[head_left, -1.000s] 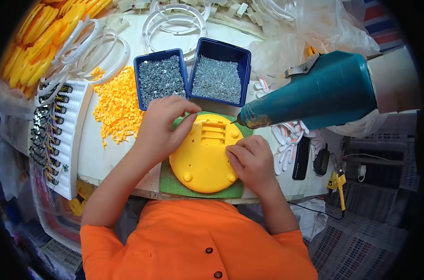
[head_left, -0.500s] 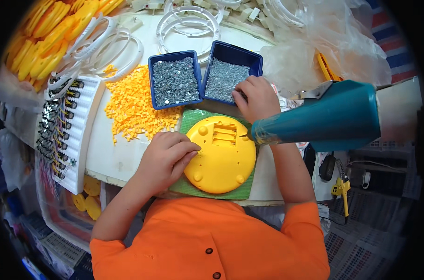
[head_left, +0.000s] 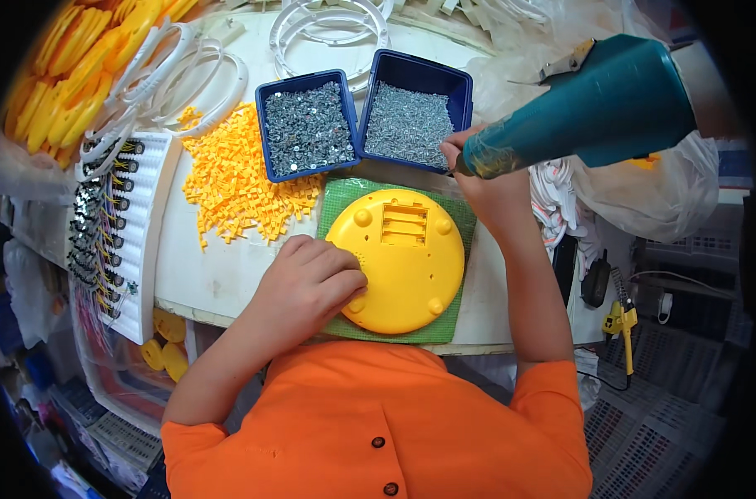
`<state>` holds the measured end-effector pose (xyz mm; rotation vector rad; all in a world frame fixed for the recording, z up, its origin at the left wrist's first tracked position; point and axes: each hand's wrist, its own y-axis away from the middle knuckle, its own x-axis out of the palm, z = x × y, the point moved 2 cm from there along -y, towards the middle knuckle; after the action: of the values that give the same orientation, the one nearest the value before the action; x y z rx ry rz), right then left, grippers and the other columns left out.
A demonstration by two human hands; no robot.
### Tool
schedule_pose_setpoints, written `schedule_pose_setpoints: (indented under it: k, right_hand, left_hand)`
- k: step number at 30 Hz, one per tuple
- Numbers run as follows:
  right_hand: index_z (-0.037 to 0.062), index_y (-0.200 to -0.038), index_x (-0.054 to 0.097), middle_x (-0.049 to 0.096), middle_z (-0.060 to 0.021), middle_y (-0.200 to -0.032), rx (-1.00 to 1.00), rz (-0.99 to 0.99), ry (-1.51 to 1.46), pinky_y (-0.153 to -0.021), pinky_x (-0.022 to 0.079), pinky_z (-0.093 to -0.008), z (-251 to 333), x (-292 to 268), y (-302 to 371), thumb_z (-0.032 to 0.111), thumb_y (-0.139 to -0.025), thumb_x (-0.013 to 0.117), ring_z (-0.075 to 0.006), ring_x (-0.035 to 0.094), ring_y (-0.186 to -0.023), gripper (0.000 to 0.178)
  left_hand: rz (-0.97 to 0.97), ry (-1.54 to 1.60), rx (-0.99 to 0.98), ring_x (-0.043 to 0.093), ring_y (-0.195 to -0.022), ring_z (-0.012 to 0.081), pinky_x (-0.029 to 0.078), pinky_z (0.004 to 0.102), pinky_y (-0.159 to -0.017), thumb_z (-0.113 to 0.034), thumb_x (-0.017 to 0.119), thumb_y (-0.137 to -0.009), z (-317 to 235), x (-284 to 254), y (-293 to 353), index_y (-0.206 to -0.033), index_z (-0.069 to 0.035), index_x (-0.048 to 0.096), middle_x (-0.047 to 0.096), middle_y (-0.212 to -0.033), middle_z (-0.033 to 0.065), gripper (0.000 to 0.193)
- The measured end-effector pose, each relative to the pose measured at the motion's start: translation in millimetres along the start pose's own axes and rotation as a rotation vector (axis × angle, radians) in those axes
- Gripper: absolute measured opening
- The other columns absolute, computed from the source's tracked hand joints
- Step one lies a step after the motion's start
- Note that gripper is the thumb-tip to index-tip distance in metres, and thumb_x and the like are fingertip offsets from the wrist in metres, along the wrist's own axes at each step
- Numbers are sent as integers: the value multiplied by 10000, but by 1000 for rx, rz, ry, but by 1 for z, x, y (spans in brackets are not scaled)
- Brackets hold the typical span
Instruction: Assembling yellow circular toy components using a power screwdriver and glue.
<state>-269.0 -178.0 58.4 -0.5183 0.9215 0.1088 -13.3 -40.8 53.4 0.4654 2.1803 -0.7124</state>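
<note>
A round yellow plastic casing (head_left: 403, 283) lies on a green mat (head_left: 336, 200), its open battery compartment facing up. Over the casing's left edge, my left hand (head_left: 303, 283) is closed, fingers curled and resting on it. My right hand (head_left: 499, 195) is beyond the casing, at the front corner of the blue tray of screws (head_left: 407, 121). Its thumb and finger are pinched together by the tip of a teal power screwdriver (head_left: 578, 108), which partly covers the hand. Whatever the pinch holds is too small to make out.
Left of the screws stands a second blue tray (head_left: 307, 129) of small metal parts. Beside it spreads a heap of small yellow pieces (head_left: 241, 183). A white foam rack (head_left: 145, 241) holds wired parts. White rings (head_left: 328, 33) lie behind; a soldering iron (head_left: 627, 333) hangs right.
My right hand has left the screw tray's edge and come to the screwdriver's tip. The screwdriver has swung up, away from the casing. My left hand has settled further onto the casing's edge.
</note>
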Motion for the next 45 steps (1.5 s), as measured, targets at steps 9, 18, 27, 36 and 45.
schedule_pose_setpoints:
  k: [9, 18, 27, 36, 45]
  right_hand:
    - [4, -1007, 740, 728, -101, -889, 92, 135, -241, -766, 506, -320, 11, -15, 46, 110, -955, 694, -190, 661, -848, 126]
    - [4, -1034, 713, 722, -97, -972, 218, 243, -264, -860, 517, -335, -20, 12, 68, 135, -984, 686, -190, 680, -948, 143]
    - [37, -1027, 719, 713, -126, -1007, 135, 367, -376, -871, 537, -371, -11, -3, 51, 191, -1006, 641, -275, 683, -951, 174]
    - [45, -1030, 716, 702, -132, -993, 28, 374, -55, -869, 534, -369, -29, -5, 61, 154, -999, 650, -276, 686, -982, 131]
    - [46, -990, 709, 676, -113, -938, -265, 9, 171, -794, 508, -409, 5, 19, -23, 113, -885, 732, -307, 640, -909, 127]
  left_hand:
    - [37, 43, 44, 636, -920, 263, 457, 394, -824, -108, 795, -802, 4, -10, -6, -1012, -111, 708, 668, -984, 33, 228]
    - [-163, -146, 44, 619, -1106, 304, 468, 435, -941, -127, 752, -854, 75, 0, -125, -1043, -106, 713, 671, -1117, 72, 195]
    - [-102, -268, 31, 581, -1153, 231, 418, 417, -1001, -210, 750, -876, 100, 16, -143, -966, -119, 744, 664, -1118, 14, 128]
    - [-192, -201, 57, 642, -1028, 238, 462, 399, -915, -191, 716, -895, 99, 12, -135, -947, -130, 762, 689, -971, 33, 92]
    - [-96, 369, -443, 700, -883, 330, 559, 404, -784, -124, 694, -917, 62, 1, -89, -1012, -49, 724, 719, -927, 129, 125]
